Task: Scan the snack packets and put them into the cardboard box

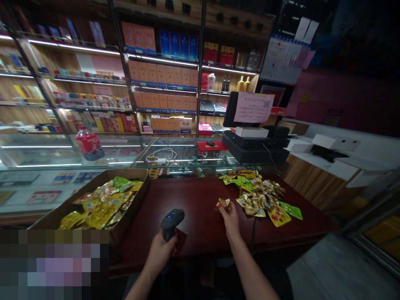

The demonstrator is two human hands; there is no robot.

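Observation:
My left hand (162,249) is wrapped round the handle of a black barcode scanner (172,218), held upright over the near part of the dark red table (187,191). A small blue light shows on the scanner's head. Between the fingers of my right hand (230,216) is a gold snack packet (222,204), raised just left of a loose pile of gold, yellow and green snack packets (259,193). A cardboard box (142,196) stands to the left of the scanner, with many similar packets (104,204) inside it.
Behind the table runs a glass display counter (125,152) with a red-labelled bottle (89,143) and a white cable (161,155) on top. A monitor (231,110) bearing a paper notice stands at the back right. Shelves of boxed goods (162,75) line the wall.

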